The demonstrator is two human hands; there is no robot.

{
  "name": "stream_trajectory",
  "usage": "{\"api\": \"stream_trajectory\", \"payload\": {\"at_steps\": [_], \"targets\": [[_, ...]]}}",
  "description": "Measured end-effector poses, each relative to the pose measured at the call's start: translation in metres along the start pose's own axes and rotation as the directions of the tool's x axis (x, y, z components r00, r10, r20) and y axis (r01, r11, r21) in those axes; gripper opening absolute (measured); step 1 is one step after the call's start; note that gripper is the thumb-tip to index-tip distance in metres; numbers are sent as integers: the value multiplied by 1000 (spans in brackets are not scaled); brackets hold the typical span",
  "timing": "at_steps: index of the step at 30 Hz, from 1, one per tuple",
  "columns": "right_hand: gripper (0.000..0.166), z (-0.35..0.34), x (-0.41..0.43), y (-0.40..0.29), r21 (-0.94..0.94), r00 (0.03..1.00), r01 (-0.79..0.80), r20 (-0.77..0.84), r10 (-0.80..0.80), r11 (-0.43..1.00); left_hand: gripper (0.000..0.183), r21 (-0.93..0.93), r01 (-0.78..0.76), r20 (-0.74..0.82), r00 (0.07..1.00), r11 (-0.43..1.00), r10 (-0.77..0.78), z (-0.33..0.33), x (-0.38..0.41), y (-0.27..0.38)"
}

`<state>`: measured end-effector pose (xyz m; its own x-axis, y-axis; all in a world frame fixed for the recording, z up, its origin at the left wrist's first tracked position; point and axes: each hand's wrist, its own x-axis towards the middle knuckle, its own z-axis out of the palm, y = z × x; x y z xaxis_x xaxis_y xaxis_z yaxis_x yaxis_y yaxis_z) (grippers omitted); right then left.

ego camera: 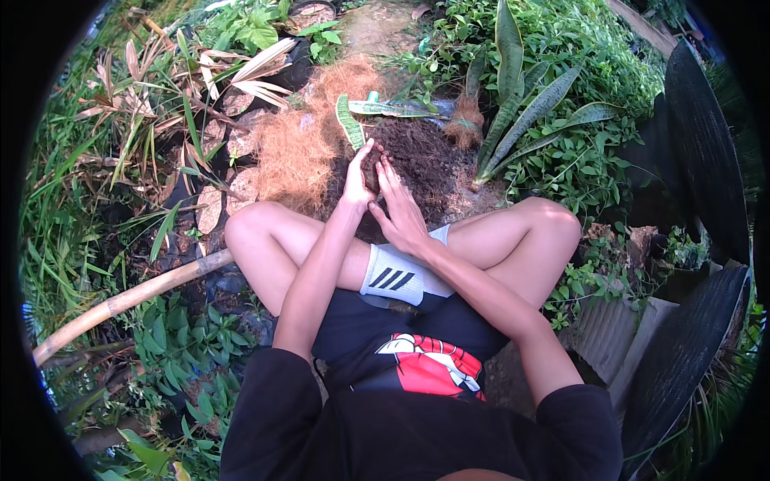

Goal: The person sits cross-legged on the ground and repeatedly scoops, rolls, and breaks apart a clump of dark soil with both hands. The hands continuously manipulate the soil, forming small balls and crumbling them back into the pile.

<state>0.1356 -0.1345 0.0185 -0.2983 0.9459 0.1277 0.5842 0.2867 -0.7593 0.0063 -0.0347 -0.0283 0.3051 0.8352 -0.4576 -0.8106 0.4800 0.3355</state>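
Both hands meet over the ground in front of my crossed legs. My left hand (359,177) cups the left side of a dark soil clump (372,172), and my right hand (399,207) presses on its right side with soiled fingers. From the top of the left fingertips rises a short snake plant leaf cutting (349,122), green with yellow margins; its lower end is hidden by the hand and soil. Behind lies a pile of dark soil (424,159). A longer snake plant leaf (391,109) lies flat beyond it.
Brown coconut fibre (295,159) spreads to the left of the soil. At the right stand a fibre-wrapped root ball (465,122) and a larger snake plant (511,114). A bamboo pole (132,302) slants along the left. Dark curved troughs (680,373) line the right side.
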Motion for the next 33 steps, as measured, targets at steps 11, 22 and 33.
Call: {"api": "stream_trajectory", "payload": {"at_steps": [11,22,33], "targets": [[71,-14,-3,4,-42,995,81,69,-78,996,32,200,-33,-119,991,979,58,-7,1,-3],[39,-185,83,43,-156,730,455,629,-267,877,18,65,-116,-77,990,991,121,-3,4,4],[22,-233,75,102,-186,924,358,213,-318,915,26,-128,-195,57,977,973,203,2,2,6]]}}
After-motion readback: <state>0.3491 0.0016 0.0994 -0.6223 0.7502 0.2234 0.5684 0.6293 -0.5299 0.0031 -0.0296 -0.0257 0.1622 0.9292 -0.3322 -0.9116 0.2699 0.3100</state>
